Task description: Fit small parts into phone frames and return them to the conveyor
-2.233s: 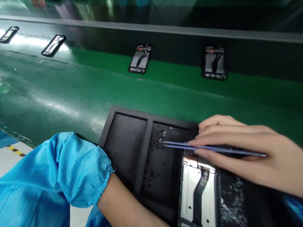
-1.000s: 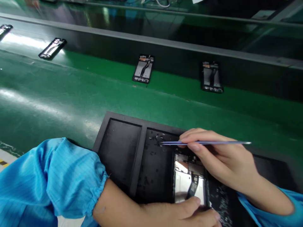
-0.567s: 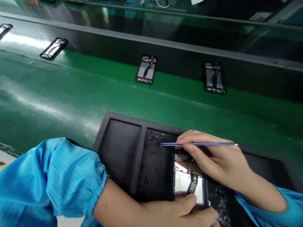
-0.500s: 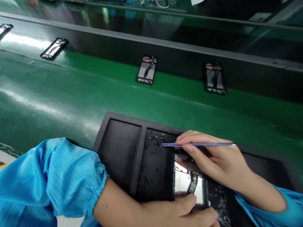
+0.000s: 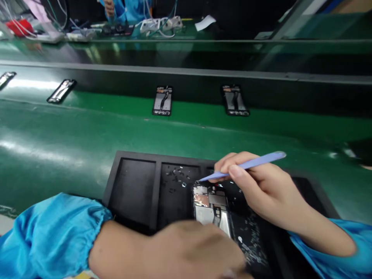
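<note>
In my right hand (image 5: 255,182) is a pair of lavender tweezers (image 5: 258,161), pinched between thumb and fingers and slanting down to the left. Their tips are at the top left corner of an opened phone (image 5: 216,199), beside a tiny dark piece whose hold I cannot make out. The phone shows metal shields, a copper-coloured patch and a dark flex cable. My left hand (image 5: 192,248), blurred by motion, covers the phone's lower end, and its fingers are hidden. Beneath is a black compartment tray (image 5: 158,190) with small loose parts (image 5: 174,174).
Several opened phone bodies, one of them a phone body (image 5: 162,101), lie along the green surface (image 5: 116,131) beyond the tray. A long raised rail (image 5: 188,71) runs behind them. Across it are a co-worker's blue sleeve (image 5: 128,9), power strips (image 5: 159,25) and cables.
The view has tilted up. The tweezers' tips have gone from above the loose parts to the phone's top corner. My left hand has turned knuckles up, covering more of the phone's lower end.
</note>
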A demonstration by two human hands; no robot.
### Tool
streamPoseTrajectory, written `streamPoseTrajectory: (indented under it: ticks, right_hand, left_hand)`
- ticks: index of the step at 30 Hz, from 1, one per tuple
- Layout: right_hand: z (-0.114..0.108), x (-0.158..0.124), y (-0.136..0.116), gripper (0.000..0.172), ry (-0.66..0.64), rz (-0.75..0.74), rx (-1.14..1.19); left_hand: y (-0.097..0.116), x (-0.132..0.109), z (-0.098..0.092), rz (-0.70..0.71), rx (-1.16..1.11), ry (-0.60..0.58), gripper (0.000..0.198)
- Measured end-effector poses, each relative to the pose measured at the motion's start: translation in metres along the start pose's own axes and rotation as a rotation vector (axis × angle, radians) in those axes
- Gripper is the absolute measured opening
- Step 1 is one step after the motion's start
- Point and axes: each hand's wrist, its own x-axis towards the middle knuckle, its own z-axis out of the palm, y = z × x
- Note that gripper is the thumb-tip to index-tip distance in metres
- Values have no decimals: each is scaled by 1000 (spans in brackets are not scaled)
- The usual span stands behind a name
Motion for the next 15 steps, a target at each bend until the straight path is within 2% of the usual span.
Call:
streamPoseTrajectory:
  ticks: [3, 6, 10, 15]
  right_hand:
    - [-1, -3, -1, 30, 51, 35, -22]
    - [2, -3, 0, 29, 100, 73, -17]
    - [5, 0, 0, 26, 86, 34, -66]
    - [5, 1, 1, 23, 52, -40, -111]
  left_hand:
    - [-19, 18, -37, -522, -132, -49, 19]
    - [-46, 35, -51, -865, -320, -133, 16]
    - [-72, 43, -41, -1090, -674, -288, 18]
    - [-77, 47, -31, -1202, -899, -370, 21]
